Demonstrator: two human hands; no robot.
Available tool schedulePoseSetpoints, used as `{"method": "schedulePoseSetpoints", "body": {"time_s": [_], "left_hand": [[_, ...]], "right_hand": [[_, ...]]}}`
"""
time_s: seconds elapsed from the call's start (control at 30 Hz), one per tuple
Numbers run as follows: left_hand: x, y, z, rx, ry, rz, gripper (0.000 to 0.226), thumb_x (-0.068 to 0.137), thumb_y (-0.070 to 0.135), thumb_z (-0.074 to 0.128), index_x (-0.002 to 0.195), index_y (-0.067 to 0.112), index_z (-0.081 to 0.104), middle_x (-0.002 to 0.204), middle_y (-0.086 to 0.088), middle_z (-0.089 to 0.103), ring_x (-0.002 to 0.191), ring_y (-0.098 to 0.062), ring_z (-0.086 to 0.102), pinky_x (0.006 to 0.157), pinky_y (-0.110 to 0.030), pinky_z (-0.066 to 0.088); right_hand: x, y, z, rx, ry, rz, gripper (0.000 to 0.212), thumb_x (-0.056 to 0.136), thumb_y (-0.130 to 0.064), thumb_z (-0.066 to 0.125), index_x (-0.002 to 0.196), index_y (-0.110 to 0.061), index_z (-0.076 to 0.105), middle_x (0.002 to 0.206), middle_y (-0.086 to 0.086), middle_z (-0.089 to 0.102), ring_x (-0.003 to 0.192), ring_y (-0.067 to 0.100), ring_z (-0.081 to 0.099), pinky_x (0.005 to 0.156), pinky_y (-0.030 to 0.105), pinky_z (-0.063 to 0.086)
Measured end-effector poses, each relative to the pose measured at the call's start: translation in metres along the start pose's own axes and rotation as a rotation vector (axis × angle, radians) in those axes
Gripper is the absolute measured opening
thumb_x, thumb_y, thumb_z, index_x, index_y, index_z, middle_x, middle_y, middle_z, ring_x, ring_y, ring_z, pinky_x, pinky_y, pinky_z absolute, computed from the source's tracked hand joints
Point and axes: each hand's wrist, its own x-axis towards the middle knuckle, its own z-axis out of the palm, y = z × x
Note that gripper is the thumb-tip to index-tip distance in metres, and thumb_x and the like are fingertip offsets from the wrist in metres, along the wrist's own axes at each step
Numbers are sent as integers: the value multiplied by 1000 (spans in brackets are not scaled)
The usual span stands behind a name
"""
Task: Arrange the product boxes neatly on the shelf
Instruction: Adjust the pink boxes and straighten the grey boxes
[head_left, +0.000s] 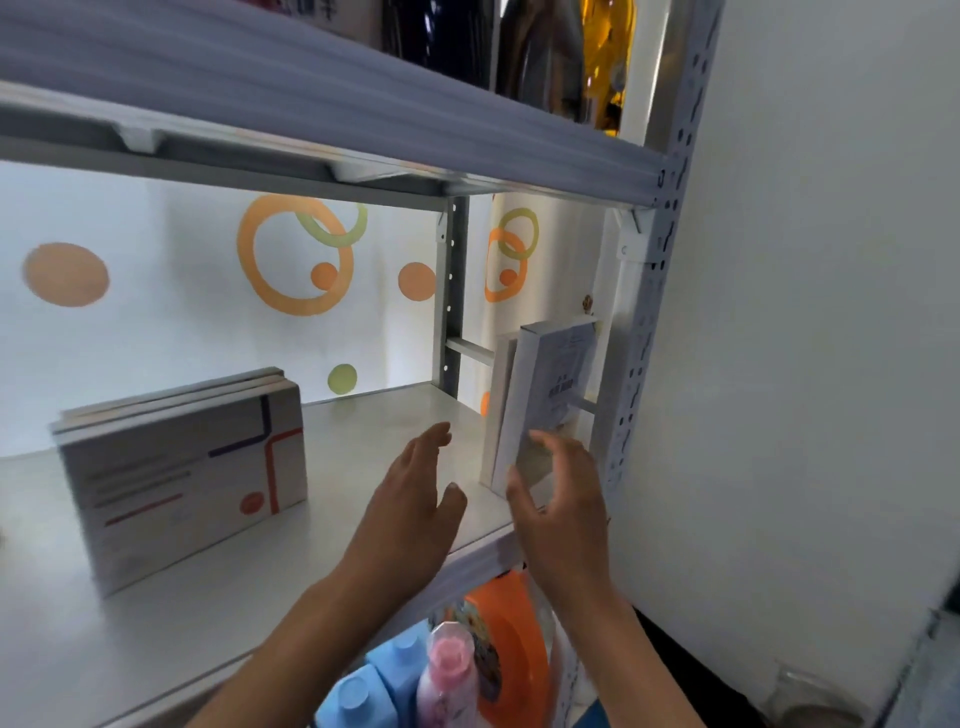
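Two groups of product boxes stood on the middle shelf (363, 441). A stack of grey boxes (182, 467) stood upright at the left, faces forward, edges roughly aligned. At the right end, white boxes (550, 395) stood on edge and leaned toward the upright post (639, 364).

The left hand (410, 493) hovered over the shelf with fingers straight, grasping nothing. The right hand (561, 499) was released, fingers loosely spread, just beside the lower corner of the front white box; contact could not be confirmed.

Judged status: the grey stack appeared finished. The white boxes appeared placed but not yet squared, so straightening them likely remained.

The number of white boxes was unclear, since the front one covered those behind. Printing on all boxes was blurred. The bottles (395, 675) on the lower shelf were cut off by the frame edge.
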Motion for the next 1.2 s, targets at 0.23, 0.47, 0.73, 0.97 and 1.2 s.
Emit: {"method": "schedulePoseSetpoints", "body": {"time_s": [0.23,0.47,0.73,0.97,1.2], "left_hand": [[-52,11,-74,197,195,43,52,94,23,53,142,31,33,148,6,40,128,-17,48,105,-28,35],[-110,15,-183,360,405,63,52,89,19,61,137,26,45,142,4,50,127,-18,50,100,-20,26],[-195,-13,-306,447,604,-1,55,84,8,65,134,18,47,140,-3,50,128,-21,48,109,-39,39],[-260,-38,-392,428,887,-34,47,82,32,70,124,32,49,123,19,48,110,-3,48,94,-16,39],[-282,-118,-445,233,708,-383,142,35,63,88,148,38,6,158,8,15,138,-7,25,113,-39,29]], "right_hand": [[-24,-74,37,82,33,-205,31,88,-30,61,118,-31,52,120,-3,64,110,7,56,100,32,48],[-68,-187,78,302,-49,-332,32,87,-19,61,118,-26,57,119,0,67,109,11,60,101,30,50],[-127,-311,117,438,-223,-442,35,86,-3,67,115,-20,61,116,-3,66,107,5,58,99,11,39],[-172,-386,150,555,-776,-340,76,74,-31,81,134,-39,35,128,-18,50,114,2,50,102,25,45],[-182,-420,189,534,-1131,-241,97,63,-32,92,132,-36,24,122,-15,39,113,6,43,93,16,41]]}}
